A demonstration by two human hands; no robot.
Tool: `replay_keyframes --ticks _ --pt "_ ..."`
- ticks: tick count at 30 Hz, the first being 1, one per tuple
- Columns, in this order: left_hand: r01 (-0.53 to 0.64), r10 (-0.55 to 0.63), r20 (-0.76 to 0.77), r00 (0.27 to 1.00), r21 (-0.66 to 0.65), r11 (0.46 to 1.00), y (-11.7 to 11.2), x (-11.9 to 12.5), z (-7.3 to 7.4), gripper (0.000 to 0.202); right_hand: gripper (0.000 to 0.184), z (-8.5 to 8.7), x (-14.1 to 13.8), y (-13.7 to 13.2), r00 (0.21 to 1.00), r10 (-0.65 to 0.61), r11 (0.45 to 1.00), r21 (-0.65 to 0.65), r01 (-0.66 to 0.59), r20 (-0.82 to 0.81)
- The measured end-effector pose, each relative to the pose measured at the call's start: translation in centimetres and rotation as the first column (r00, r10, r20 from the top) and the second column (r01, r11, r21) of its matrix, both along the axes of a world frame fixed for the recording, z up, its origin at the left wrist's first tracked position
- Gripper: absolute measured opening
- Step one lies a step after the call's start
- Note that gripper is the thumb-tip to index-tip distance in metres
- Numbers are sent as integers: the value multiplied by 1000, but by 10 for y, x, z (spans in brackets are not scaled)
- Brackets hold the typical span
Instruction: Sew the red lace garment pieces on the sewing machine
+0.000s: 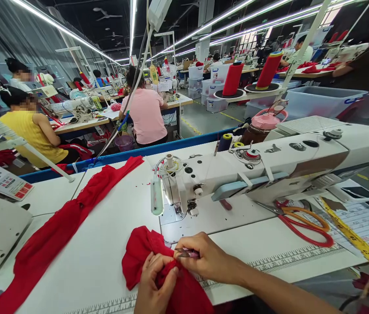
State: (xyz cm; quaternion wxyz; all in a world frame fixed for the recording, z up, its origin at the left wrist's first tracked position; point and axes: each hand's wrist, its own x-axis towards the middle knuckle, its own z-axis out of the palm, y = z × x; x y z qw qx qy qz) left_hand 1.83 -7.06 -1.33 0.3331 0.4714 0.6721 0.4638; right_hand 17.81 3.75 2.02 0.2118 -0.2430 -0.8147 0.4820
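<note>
My left hand (157, 281) is closed on a bunched piece of red fabric (140, 255), thumb and fingers pinching a gathered spot. My right hand (208, 257) is closed around small thread snips (187, 253), their dark tips pointing left, right at the pinched fabric. Its fingertips meet the cloth beside my left fingers. Part of the fabric hangs toward me over the table's front edge. Just beyond my hands stands a white sewing machine (217, 174), its needle area above a metal plate.
A long strip of red fabric (53, 235) lies across the table at left. Orange-handled scissors (302, 222), a yellow tape measure (351, 235) and papers lie at right. Red thread cones (233, 80) stand behind the machine. A person in pink (145, 113) sits ahead.
</note>
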Motion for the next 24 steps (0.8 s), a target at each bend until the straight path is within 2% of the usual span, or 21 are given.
replay_keyframes --ticks 4,7,11,13,14,15,17,19,20,22,24 --pt "33 -32 -32 999 20 999 0 5 1 22 9 -1 0 -3 1000 17 999 38 -17 -3" --pt "5 -5 -15 1000 7 1000 0 7 2 25 9 1 -1 -2 1000 11 1000 25 -11 3" --pt "-11 12 33 999 -31 999 1 5 3 34 15 9 4 4 993 -93 996 2 94 75" --pt "-5 6 41 999 -32 999 0 3 3 35 15 10 15 8 964 -200 974 139 177 173" --pt "-6 8 44 999 -30 1000 0 1 3 35 19 8 23 10 935 -279 940 261 220 220" --pt "-11 12 46 999 -25 1000 0 0 2 36 25 5 33 12 891 -378 876 409 255 253" --pt "-31 32 40 999 -19 999 1 -2 3 37 33 -4 58 18 777 -579 671 686 282 247" --pt "-63 63 34 997 -26 998 4 -5 4 38 36 -14 87 26 648 -732 465 849 252 210" --pt "-80 81 39 996 -37 996 7 -6 6 38 37 -18 103 32 588 -784 389 894 220 197" --pt "-107 111 65 992 -57 993 15 -8 11 40 38 -22 131 44 502 -843 307 939 155 193" --pt "-127 132 95 987 -57 990 27 -9 18 44 37 -19 152 55 473 -860 291 946 146 191"
